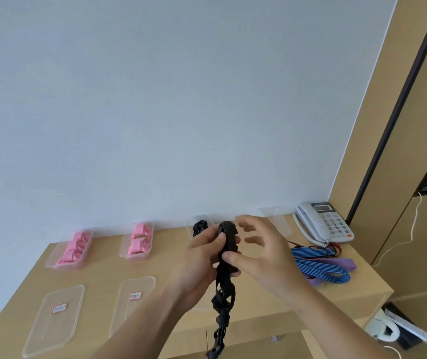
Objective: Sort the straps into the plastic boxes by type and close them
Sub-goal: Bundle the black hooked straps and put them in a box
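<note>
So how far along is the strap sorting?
Done: pink straps fill two boxes; one black bundle sits in the third box. In hand: left hand grips a black strap, right hand's thumb on it. Left: blue straps and purple strap lie loose, fourth box looks empty, lids are off.

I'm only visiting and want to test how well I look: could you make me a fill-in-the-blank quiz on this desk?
1. The left hand grips a long strap coloured ____.
2. The box farthest left holds rolled straps coloured ____.
3. The blue straps lie next to a grey ____.
Missing words: black; pink; telephone.
</note>
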